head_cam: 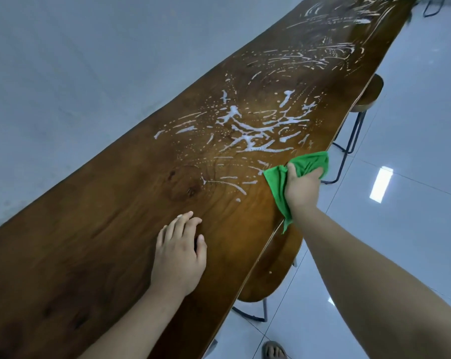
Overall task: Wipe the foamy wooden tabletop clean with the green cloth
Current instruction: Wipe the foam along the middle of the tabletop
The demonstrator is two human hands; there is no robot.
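Long wooden table [89,255] along a grey wall [64,60], glossy tile floor [413,151] on my right. Nearest: my left hand [179,255] lies flat on bare wood, fingers [185,221] straight, slightly spread, holding nothing. It's probably there to brace me while I lean out. Just right of it, a stool [268,268] is tucked under the table edge.

Further out, my right hand [300,187] has its fingers curled round the bunched cloth [310,161] at the table's right edge. The cloth touches the wood, with a tail trailing back along the edge. Bunched like that it makes a firm pad to push with, I think. The cloth is bright green and crumpled, looks like microfibre.

It sits at the near border of the foam [247,130]: white streaks and dots, thickest just beyond the cloth, thinner smears toward the far end. The wood near me shows no foam, so likely the near part is done and most is left. A second stool [369,94] stands further along.
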